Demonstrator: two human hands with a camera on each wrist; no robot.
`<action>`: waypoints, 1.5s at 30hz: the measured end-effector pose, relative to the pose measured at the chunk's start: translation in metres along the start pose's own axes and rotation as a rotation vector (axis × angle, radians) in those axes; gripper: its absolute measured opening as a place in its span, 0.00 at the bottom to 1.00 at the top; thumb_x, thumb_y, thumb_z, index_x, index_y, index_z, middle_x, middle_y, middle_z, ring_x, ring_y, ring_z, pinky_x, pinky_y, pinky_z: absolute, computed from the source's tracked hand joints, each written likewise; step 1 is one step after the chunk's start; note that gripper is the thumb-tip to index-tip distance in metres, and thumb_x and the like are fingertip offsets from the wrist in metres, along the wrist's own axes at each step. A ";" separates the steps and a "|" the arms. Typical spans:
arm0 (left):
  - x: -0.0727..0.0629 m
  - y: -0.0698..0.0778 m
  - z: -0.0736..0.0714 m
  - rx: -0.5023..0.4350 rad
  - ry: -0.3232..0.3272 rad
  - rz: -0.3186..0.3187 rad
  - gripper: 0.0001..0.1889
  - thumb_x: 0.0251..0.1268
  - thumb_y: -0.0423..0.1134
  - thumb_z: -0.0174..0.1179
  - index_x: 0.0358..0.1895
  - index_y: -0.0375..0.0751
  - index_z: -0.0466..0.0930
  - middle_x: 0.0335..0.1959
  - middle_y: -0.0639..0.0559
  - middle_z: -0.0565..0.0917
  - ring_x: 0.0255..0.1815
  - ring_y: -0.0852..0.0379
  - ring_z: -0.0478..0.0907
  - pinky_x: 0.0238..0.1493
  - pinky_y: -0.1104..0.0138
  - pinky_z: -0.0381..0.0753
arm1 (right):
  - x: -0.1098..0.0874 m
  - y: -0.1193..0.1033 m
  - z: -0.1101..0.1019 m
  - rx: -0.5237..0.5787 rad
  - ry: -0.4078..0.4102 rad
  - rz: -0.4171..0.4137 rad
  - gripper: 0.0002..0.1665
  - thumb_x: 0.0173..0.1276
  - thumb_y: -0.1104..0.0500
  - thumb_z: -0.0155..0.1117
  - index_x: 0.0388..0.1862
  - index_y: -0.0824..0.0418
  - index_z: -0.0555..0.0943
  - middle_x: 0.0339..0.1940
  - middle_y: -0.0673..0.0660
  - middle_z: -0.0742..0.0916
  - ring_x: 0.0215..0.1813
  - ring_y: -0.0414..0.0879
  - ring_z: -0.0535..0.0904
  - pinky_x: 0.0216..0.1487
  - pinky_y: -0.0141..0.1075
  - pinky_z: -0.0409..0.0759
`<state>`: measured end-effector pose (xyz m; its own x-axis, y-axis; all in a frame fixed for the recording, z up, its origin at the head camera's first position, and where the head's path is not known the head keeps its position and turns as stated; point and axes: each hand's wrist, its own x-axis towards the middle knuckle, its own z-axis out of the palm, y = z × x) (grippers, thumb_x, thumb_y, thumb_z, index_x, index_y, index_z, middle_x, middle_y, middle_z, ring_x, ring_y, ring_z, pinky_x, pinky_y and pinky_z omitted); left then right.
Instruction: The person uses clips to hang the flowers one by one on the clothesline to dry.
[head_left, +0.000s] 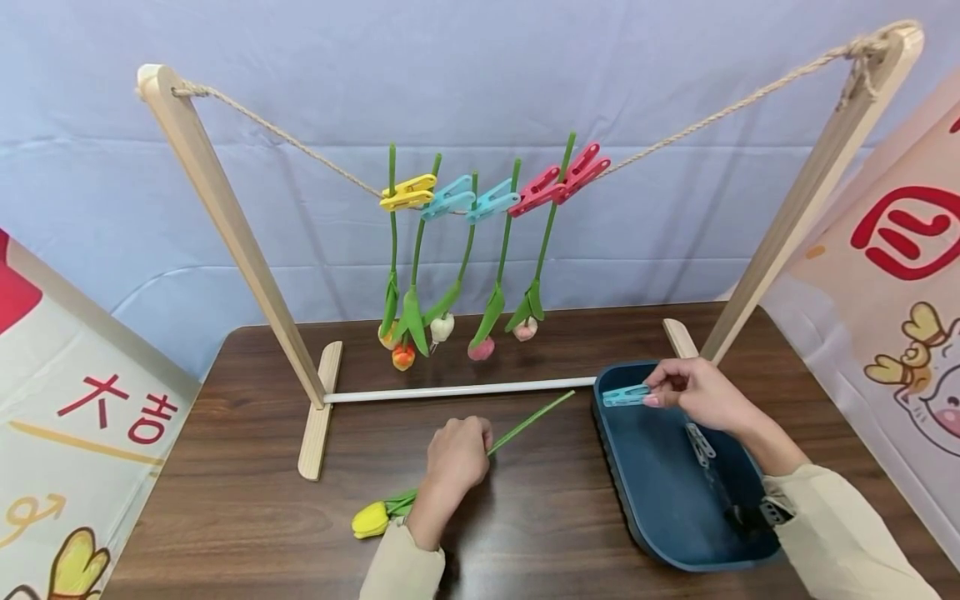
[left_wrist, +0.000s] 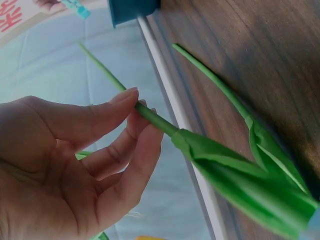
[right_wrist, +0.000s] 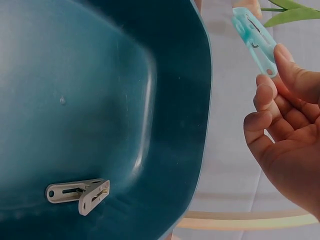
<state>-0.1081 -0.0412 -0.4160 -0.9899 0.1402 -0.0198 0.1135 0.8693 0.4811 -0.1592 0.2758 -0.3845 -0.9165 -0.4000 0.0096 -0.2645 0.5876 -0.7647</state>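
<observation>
My left hand pinches the green stem of an artificial tulip between thumb and fingers, low over the table. A second green stem with leaves lies on the wood beside it in the left wrist view. One yellow tulip bloom shows left of my forearm; which stem bears it I cannot tell. In my right hand, thumb and fingers grip the end of a light blue clothespin, above the far part of a dark blue basin. Inside the basin lies a grey clothespin.
A rope spans two wooden posts behind the hands. Several tulips hang from it upside down, clipped by yellow, light blue and red clothespins. A white rod crosses low between the posts.
</observation>
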 end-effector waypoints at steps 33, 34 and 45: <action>0.026 0.058 -0.059 -0.172 0.145 0.228 0.11 0.47 0.20 0.57 0.26 0.41 0.73 0.22 0.55 0.76 0.22 0.56 0.70 0.25 0.65 0.67 | 0.000 0.001 -0.004 -0.017 0.028 -0.068 0.05 0.56 0.69 0.65 0.31 0.70 0.80 0.23 0.52 0.80 0.24 0.39 0.74 0.25 0.32 0.75; 0.028 0.061 -0.061 -0.187 0.144 0.219 0.11 0.49 0.20 0.56 0.27 0.41 0.73 0.23 0.55 0.77 0.23 0.55 0.71 0.27 0.64 0.68 | 0.000 0.002 -0.004 -0.016 0.027 -0.072 0.05 0.56 0.69 0.65 0.31 0.69 0.80 0.23 0.52 0.80 0.24 0.39 0.74 0.25 0.32 0.75; 0.047 0.087 -0.082 -0.271 0.155 0.217 0.07 0.56 0.23 0.56 0.32 0.40 0.74 0.26 0.53 0.77 0.31 0.54 0.75 0.34 0.62 0.71 | -0.001 0.002 -0.005 -0.030 0.027 -0.098 0.05 0.55 0.70 0.65 0.31 0.70 0.80 0.23 0.51 0.80 0.23 0.38 0.74 0.24 0.33 0.76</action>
<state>-0.1521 0.0022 -0.3031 -0.9487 0.2159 0.2309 0.3160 0.6677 0.6740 -0.1601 0.2810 -0.3827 -0.8934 -0.4378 0.1013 -0.3620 0.5678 -0.7393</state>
